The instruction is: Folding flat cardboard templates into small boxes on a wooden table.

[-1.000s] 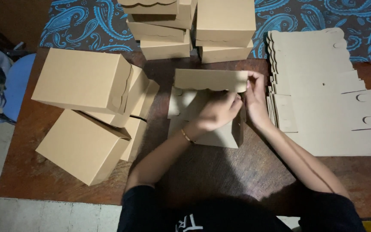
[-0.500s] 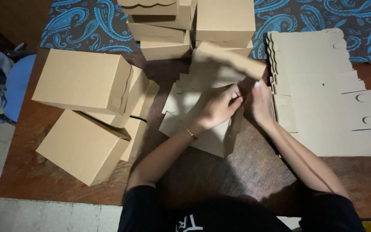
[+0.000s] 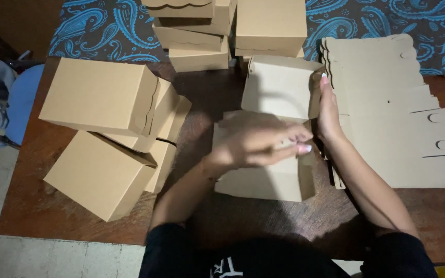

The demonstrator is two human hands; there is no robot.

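Note:
A brown cardboard box blank (image 3: 276, 177) lies half folded on the wooden table (image 3: 57, 211) in front of me. My left hand (image 3: 256, 139) hovers flat over its middle, fingers together and pointing right, blurred by motion. My right hand (image 3: 328, 108) stands on edge against the raised right side panel, fingertips at the top of the upright back flap (image 3: 279, 87).
A stack of flat box blanks (image 3: 392, 113) lies to the right. Finished boxes are piled at the left (image 3: 99, 98) and at the back (image 3: 269, 25). A blue patterned cloth (image 3: 104, 36) covers the far end. Floor shows at the lower left.
The blank was lying folded flat under both hands, then lifted and opened. Now its back flap stands upright and my hands have spread apart, left over the middle, right at the side.

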